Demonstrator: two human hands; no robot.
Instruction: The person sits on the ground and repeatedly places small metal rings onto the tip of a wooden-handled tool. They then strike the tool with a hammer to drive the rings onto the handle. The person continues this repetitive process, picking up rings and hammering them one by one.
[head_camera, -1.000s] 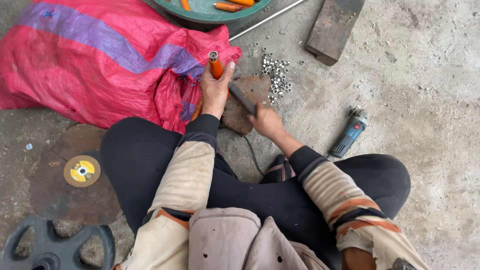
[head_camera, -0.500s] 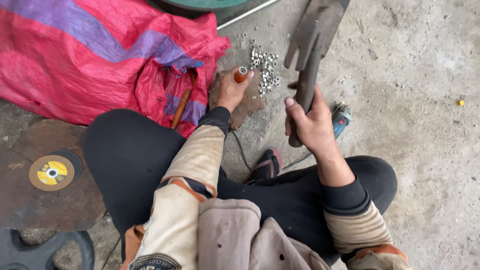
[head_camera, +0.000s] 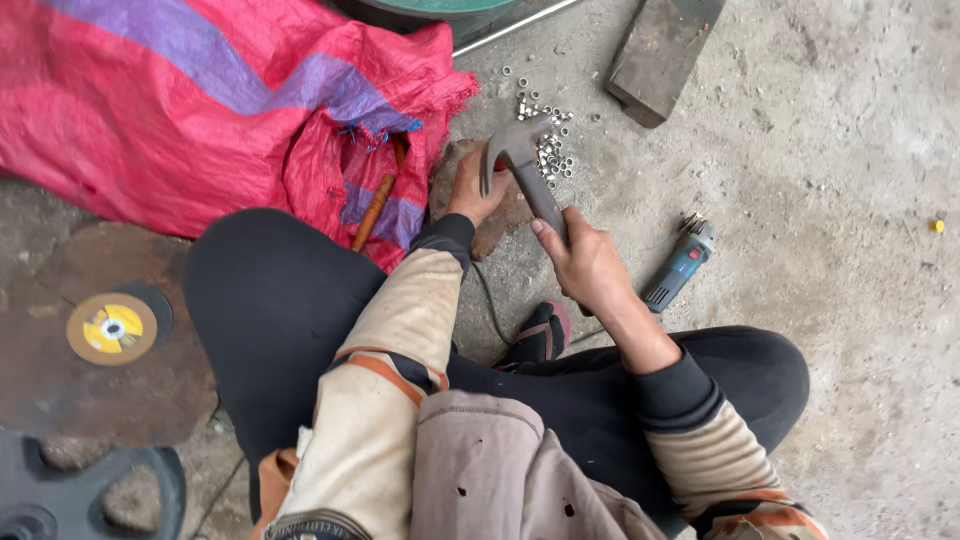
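— Down on the concrete floor (head_camera: 850, 330), what has the seated person got in the right hand (head_camera: 590, 265)?

— A hammer (head_camera: 525, 170). The fingers are clenched round its handle, and the grey metal head hangs above the left hand (head_camera: 472, 190).

— And the left hand?

— It rests low on a flat brownish block (head_camera: 500, 225) on the floor, just in front of the knees. The fingers look curled round something small with a bit of orange showing, but the hammer head covers most of it, so I cannot tell what it is.

— What lies around them?

— Just past the hammer head, a scatter of small silvery metal rings (head_camera: 548, 125) on the floor. A blue angle grinder (head_camera: 678, 268) lies near the right wrist. Toward the top edge of the floor sits a dark metal slab (head_camera: 660, 55). On the left a pink and purple woven sack (head_camera: 200, 110) is bunched up, touching the left knee, with a wooden handle (head_camera: 372, 212) sticking out of its folds. A yellow cutting disc (head_camera: 112, 328) lies well apart on the far left.
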